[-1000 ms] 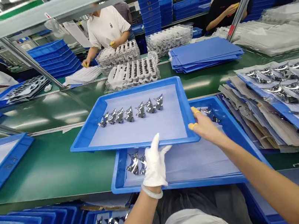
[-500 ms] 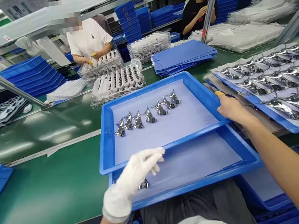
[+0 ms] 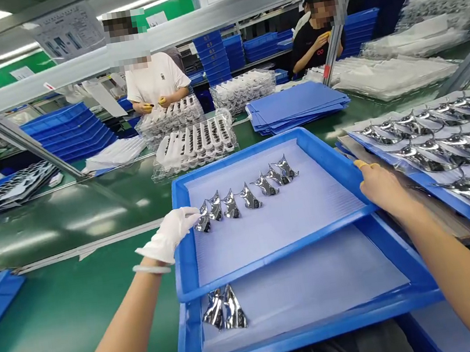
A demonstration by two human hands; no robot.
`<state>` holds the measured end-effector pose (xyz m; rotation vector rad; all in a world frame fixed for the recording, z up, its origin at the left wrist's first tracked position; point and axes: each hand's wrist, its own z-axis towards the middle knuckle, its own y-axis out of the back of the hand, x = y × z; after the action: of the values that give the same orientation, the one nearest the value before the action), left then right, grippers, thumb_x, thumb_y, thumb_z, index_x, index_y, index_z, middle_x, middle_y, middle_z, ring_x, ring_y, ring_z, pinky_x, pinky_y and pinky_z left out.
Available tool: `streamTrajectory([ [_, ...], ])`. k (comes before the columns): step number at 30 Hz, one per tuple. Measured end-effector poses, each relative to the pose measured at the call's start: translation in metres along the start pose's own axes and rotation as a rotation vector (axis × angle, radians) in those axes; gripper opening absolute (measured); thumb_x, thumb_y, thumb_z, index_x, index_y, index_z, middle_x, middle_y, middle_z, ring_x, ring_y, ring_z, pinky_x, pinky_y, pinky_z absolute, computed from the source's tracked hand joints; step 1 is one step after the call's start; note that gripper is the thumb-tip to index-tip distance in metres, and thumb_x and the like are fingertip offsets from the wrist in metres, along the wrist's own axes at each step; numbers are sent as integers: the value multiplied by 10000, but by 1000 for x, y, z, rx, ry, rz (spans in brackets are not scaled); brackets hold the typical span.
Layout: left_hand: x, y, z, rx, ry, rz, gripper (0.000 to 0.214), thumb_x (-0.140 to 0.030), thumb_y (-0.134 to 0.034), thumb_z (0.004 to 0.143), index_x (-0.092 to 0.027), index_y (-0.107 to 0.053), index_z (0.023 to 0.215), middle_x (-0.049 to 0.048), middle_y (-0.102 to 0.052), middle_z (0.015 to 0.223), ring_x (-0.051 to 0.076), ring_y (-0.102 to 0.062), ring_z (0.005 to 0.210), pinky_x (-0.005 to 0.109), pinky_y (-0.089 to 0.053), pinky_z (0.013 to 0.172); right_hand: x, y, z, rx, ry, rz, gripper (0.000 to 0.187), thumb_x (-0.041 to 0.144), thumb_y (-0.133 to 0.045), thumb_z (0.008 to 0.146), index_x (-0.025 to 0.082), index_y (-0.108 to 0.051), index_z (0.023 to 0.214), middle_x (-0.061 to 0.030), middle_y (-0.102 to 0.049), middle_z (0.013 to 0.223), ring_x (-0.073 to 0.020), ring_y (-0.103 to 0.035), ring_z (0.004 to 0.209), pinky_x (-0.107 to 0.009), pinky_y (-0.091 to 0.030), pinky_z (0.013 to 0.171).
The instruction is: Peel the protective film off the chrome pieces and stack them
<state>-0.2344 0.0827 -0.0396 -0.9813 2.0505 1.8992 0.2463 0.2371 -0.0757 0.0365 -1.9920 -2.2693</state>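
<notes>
My left hand (image 3: 168, 236) wears a white glove and reaches over the left rim of a blue plastic tray (image 3: 257, 150). Its fingertips are right beside the leftmost of several creased silver foil pieces (image 3: 238, 199), which stand in a row on the tray's pale lavender liner. The glove holds nothing that I can see. My right hand (image 3: 381, 189), with yellow finger cots, grips that tray's right rim. The tray rests tilted across a second blue tray (image 3: 307, 336), whose near part shows two silver foil pieces (image 3: 223, 310) on its liner.
A blue tray of foil pieces on sheets (image 3: 447, 150) lies at right. Clear trays with white holders (image 3: 193, 147) and flat blue sheets (image 3: 295, 105) sit ahead on the green bench (image 3: 59, 296). Co-workers (image 3: 154, 82) (image 3: 315, 46) stand beyond.
My left hand has moved up and left from the lower tray to the upper tray's left rim. The upper tray now covers less of the lower one, and my view has tilted upward.
</notes>
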Motion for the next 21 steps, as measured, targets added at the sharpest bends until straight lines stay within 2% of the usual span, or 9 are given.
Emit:
streamTrajectory([
  [4, -2, -9, 38, -25, 21, 224, 312, -377, -622, 928, -151, -655, 1142, 94, -687, 1164, 233, -660, 1048, 450, -526, 928, 42, 5, 1, -85, 127, 1, 512, 203, -418, 965, -16, -438, 1428, -308, -540, 1303, -424, -513, 1197, -510, -427, 957],
  [5, -3, -12, 47, -29, 36, 282, 312, -360, -623, 931, -152, -644, 1163, 101, -669, 1193, 239, -647, 1077, 472, -517, 947, 62, 8, 1, -83, 209, 23, 492, 225, -422, 976, 12, -458, 1419, -281, -545, 1324, -404, -503, 1223, -499, -416, 987],
  [6, -4, -15, 55, -32, 55, 338, 315, -350, -624, 932, -153, -635, 1178, 106, -655, 1213, 245, -636, 1095, 483, -514, 954, 85, 10, 3, -35, 373, 81, 464, 197, -419, 977, 3, -482, 1393, -289, -561, 1301, -402, -510, 1219, -511, -407, 991],
  [7, -4, -18, 63, -30, 74, 391, 319, -345, -625, 931, -154, -630, 1186, 109, -644, 1226, 249, -630, 1102, 487, -516, 951, 110, 11, 5, 12, 504, 113, 418, 193, -430, 981, 61, -532, 1365, -244, -605, 1265, -363, -539, 1197, -473, -416, 996],
  [9, -5, -24, 76, -15, 109, 482, 321, -345, -631, 927, -148, -627, 1181, 111, -636, 1223, 249, -630, 1088, 480, -527, 931, 163, 10, 10, 78, 697, 150, 350, 225, -491, 986, 167, -597, 1314, -156, -651, 1230, -288, -573, 1160, -384, -422, 1001],
  [11, -3, -30, 84, 13, 131, 546, 319, -347, -636, 923, -143, -628, 1168, 109, -641, 1198, 242, -638, 1057, 463, -540, 904, 212, 2, 19, 123, 843, 166, 350, 250, -535, 983, 189, -597, 1321, -133, -665, 1207, -272, -580, 1146, -363, -425, 986],
  [14, 0, -34, 89, 41, 145, 601, 314, -347, -629, 928, -145, -625, 1169, 104, -642, 1179, 232, -644, 1026, 442, -552, 875, 272, -15, 34, 157, 939, 157, 351, 236, -553, 982, 155, -592, 1320, -140, -669, 1169, -279, -567, 1167, -391, -433, 983],
  [16, 2, -35, 89, 40, 148, 621, 313, -352, -621, 933, -147, -624, 1170, 103, -642, 1176, 229, -645, 1018, 435, -555, 865, 299, -27, 43, 175, 958, 141, 374, 264, -577, 977, 150, -566, 1333, -127, -647, 1203, -277, -561, 1186, -441, -441, 1002],
  [21, 6, -36, 84, 14, 150, 631, 315, -354, -615, 937, -145, -621, 1172, 104, -640, 1176, 226, -646, 1010, 429, -558, 857, 330, -47, 55, 249, 972, 93, 372, 350, -618, 959, 160, -580, 1276, -104, -588, 1287, -271, -570, 1186, -516, -462, 1016],
])
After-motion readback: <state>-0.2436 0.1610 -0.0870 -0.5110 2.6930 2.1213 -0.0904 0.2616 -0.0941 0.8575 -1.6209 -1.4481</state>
